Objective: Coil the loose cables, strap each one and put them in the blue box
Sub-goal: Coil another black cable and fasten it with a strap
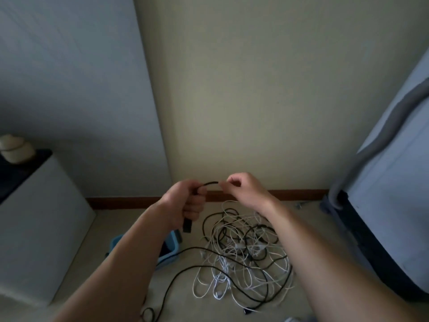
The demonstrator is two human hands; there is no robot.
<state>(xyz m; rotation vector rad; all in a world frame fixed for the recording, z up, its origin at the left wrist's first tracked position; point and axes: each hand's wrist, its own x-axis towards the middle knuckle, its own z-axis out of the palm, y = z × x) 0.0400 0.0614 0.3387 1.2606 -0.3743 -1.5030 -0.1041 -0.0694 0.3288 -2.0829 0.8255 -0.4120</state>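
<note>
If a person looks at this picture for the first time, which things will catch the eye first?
First, the two hands raised at centre: the left hand grips a black cable and the right hand pinches it further along. Below them a tangle of black and white cables lies on the floor, and the blue box sits to its left, partly hidden by the left forearm.

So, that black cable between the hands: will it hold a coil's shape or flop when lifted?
Likely floppy: the black cable arcs loosely between the left hand and right hand. Probably light, since a fingertip pinch holds it. It may snag on the tangled pile, where black and white strands cross.
</note>
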